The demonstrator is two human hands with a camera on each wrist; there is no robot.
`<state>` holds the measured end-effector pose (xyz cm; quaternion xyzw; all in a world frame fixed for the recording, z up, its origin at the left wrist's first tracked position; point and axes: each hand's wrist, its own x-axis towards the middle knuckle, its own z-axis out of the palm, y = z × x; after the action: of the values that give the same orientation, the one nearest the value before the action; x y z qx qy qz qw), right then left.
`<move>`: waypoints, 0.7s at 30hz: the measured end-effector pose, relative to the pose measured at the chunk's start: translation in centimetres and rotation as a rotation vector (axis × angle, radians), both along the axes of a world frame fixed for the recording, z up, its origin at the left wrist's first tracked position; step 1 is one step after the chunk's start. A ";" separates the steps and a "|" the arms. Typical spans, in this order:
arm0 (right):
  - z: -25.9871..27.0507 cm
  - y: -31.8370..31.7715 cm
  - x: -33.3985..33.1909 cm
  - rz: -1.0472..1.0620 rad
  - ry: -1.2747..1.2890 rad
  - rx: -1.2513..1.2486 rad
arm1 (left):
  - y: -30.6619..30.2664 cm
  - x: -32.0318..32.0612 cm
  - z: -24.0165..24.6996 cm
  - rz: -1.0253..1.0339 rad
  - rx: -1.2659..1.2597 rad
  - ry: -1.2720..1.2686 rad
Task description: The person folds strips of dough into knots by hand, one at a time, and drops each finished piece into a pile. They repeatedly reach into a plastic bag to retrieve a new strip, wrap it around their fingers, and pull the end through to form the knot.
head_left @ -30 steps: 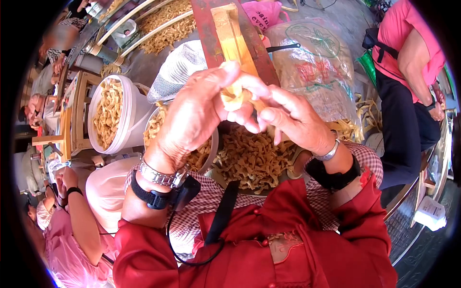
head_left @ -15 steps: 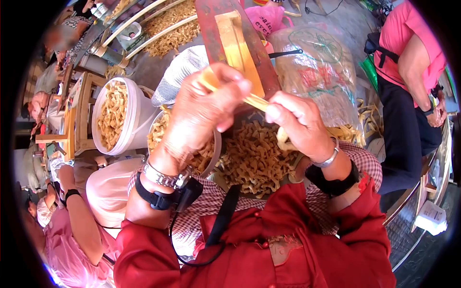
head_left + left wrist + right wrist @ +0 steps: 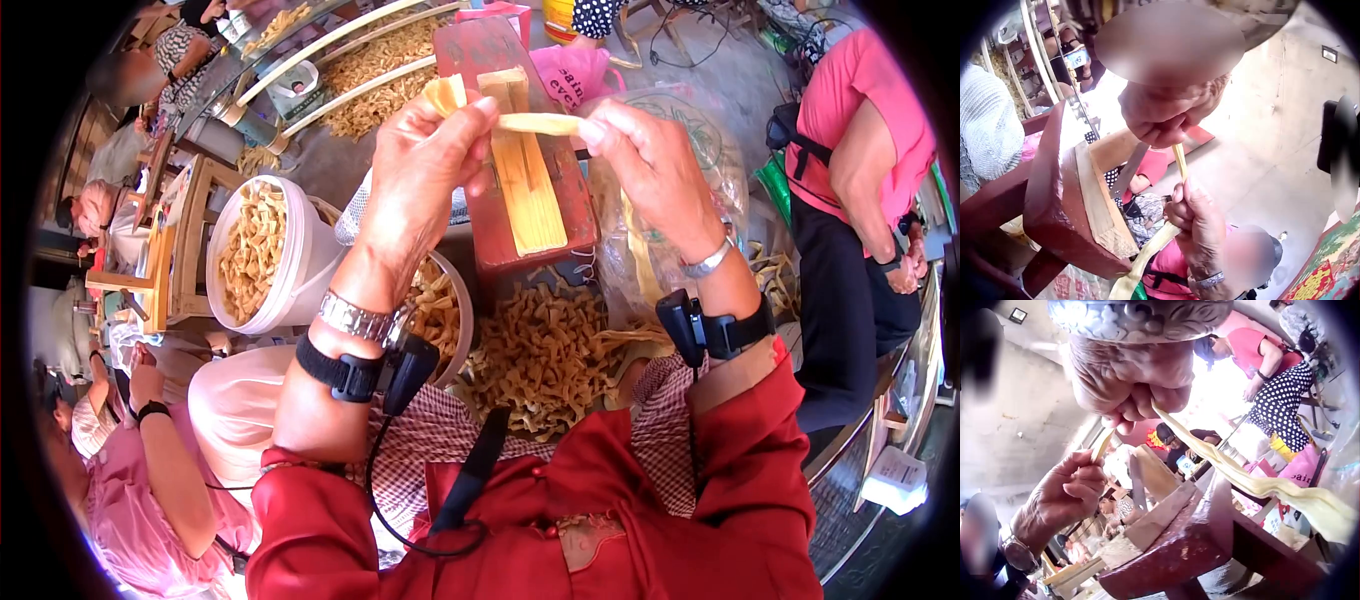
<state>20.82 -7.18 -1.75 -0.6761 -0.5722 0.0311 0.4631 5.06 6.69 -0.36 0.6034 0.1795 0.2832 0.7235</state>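
A long, pale yellow flat strip (image 3: 540, 124) is stretched between both hands above a red bench (image 3: 485, 200). My left hand (image 3: 425, 150) pinches it near one end, with a short folded piece standing above the fingers. My right hand (image 3: 655, 170) grips it between thumb and fingers. In the right wrist view, the strip's long, crinkled tail (image 3: 1254, 478) hangs from the right hand. A grooved wooden block (image 3: 530, 205) lies on the bench, under the hands. Nearer the lap is a pile of small knotted tan pieces (image 3: 545, 360).
A white bucket (image 3: 295, 285) of knotted pieces stands at left, with a second bucket (image 3: 463, 310) beside the pile. Right of the bench is a large clear plastic bag (image 3: 720, 190), and a pink bag (image 3: 575, 75) lies behind. Other people sit at both sides.
Both hands have moved up and forward, over the bench. A second ago they were close together round the strip; now they are farther apart and it runs straight between them.
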 end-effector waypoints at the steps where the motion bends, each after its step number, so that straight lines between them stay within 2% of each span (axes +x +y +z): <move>1: -0.5 0.3 0.3 -0.015 -0.025 -0.003 | 0.4 0.4 -0.4 0.007 0.007 0.017; 4: -2.4 1.0 0.0 -0.057 -0.040 -0.150 | 1.4 0.6 -2.9 0.044 0.105 0.124; 6: -4.0 0.7 0.1 -0.026 0.019 -0.143 | 1.1 0.6 -3.8 0.236 0.404 0.381; 8: -3.9 -0.4 -0.4 -0.038 0.100 -0.189 | 1.6 -1.0 -3.0 0.099 0.370 0.513; 9: -3.2 -0.8 -0.6 -0.025 0.114 -0.125 | 1.5 -2.0 -2.0 0.032 0.354 0.576; 12: -0.5 -2.4 -3.5 0.036 0.262 -0.117 | -0.7 -4.1 2.2 -0.314 0.424 0.684; 14: -0.1 -3.0 -6.1 0.116 0.305 0.014 | -1.7 -4.7 1.9 -0.498 0.354 0.737; 15: -0.6 -3.0 -7.2 0.183 0.253 0.126 | -2.2 -4.8 0.8 -0.534 0.373 0.665; 16: -0.5 -3.5 -8.0 0.206 0.168 0.099 | -2.4 -4.6 2.6 -0.718 0.473 0.623; 17: -1.1 -3.4 -8.9 0.287 0.105 0.167 | -1.8 -6.0 0.0 -0.680 0.501 0.455; 19: -0.4 -3.9 -11.5 0.288 0.072 0.323 | -4.5 -7.4 -2.3 -0.555 0.626 0.239; 20: -1.9 -3.7 -12.9 0.300 0.061 0.411 | -5.3 -6.4 -1.8 -0.654 0.298 0.410; 21: -2.7 -4.0 -14.0 0.353 0.066 0.403 | -6.2 -5.5 -1.4 -0.663 -0.093 0.596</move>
<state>6.83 -11.19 -4.48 -0.4589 -0.6603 0.0189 0.5941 -0.41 0.49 -1.75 0.6504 0.1893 -0.1585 0.7183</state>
